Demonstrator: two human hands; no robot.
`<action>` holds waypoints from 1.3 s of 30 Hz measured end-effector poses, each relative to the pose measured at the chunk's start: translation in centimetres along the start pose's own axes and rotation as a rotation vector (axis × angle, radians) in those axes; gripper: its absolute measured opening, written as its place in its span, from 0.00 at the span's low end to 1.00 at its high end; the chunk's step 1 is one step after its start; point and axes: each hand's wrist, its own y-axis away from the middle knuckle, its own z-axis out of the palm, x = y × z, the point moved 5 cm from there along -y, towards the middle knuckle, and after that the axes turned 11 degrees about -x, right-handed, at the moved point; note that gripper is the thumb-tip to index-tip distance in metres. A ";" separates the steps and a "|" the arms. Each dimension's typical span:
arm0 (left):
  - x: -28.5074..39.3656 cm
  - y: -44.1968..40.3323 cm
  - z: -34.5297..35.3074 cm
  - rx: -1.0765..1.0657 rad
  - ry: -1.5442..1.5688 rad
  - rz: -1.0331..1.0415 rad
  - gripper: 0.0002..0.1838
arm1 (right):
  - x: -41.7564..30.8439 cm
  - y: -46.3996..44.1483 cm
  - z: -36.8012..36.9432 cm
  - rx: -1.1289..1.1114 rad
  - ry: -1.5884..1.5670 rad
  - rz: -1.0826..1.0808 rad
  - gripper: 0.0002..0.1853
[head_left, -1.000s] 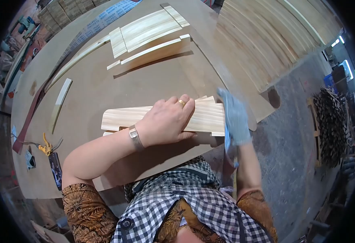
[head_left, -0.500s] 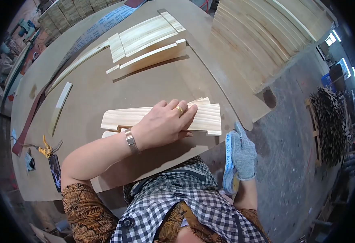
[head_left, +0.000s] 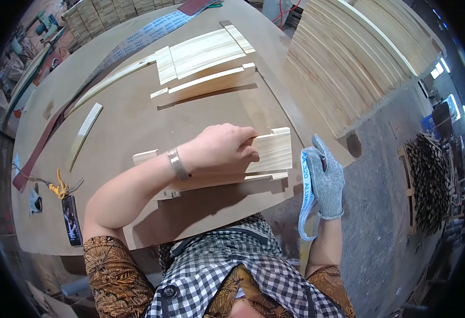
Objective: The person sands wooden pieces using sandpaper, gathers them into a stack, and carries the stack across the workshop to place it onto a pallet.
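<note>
The left hand [head_left: 216,148] pinches light, stiff-looking wood [head_left: 276,151] (best held by its edges), and the right hand [head_left: 329,185] squeezes bendy-looking sandpaper [head_left: 306,196].

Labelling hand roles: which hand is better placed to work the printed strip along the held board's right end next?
Right, probably: the gloved right hand holds the printed strip just off that end of the board. The bare left hand is occupied gripping the board.
</note>
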 end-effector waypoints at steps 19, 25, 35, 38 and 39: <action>0.3 1.0 1.1 0.155 -0.112 -0.046 0.22 | -0.5 -4.5 0.4 -0.058 0.150 -0.018 0.31; 0.8 1.3 0.8 0.170 -0.105 -0.045 0.18 | -6.5 -5.4 3.4 -0.188 0.471 -0.103 0.37; 0.7 1.3 1.0 0.197 -0.147 -0.064 0.23 | -1.7 -7.7 2.2 -0.165 0.012 -0.031 0.24; 0.5 1.2 1.1 0.175 -0.124 -0.090 0.23 | -2.0 -6.9 4.8 -0.115 0.421 -0.575 0.23; 0.4 1.2 1.1 0.161 -0.109 -0.105 0.23 | -1.1 -6.1 5.1 -0.104 0.449 -0.575 0.23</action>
